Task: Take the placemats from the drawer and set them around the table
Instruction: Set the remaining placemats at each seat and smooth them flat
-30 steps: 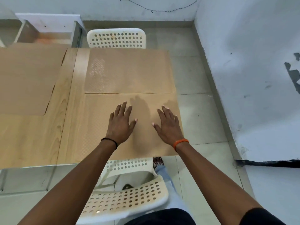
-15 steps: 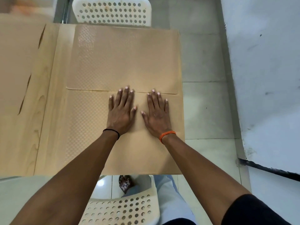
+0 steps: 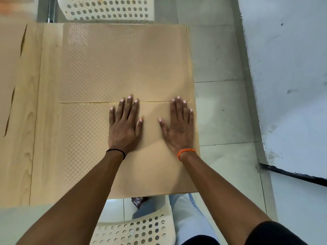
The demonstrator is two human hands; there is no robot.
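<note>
Two tan textured placemats lie edge to edge on the pale wooden table (image 3: 19, 156). The near placemat (image 3: 79, 147) is in front of me; the far placemat (image 3: 123, 62) lies beyond it. My left hand (image 3: 124, 124) rests flat on the near placemat, fingers spread, fingertips at the seam between the two. My right hand (image 3: 177, 124) lies flat near that mat's right edge, fingers spread too. Neither hand holds anything. More tan placemats (image 3: 8, 68) show at the far left.
A white perforated chair (image 3: 109, 9) stands at the table's far side, and another white perforated chair (image 3: 134, 228) is under me at the near side. Grey floor tiles (image 3: 221, 112) and a white wall (image 3: 292, 76) run along the right.
My hands have slid forward over the near placemat to the seam, then spread apart, the right one going toward the mat's right edge. My view has tilted further down.
</note>
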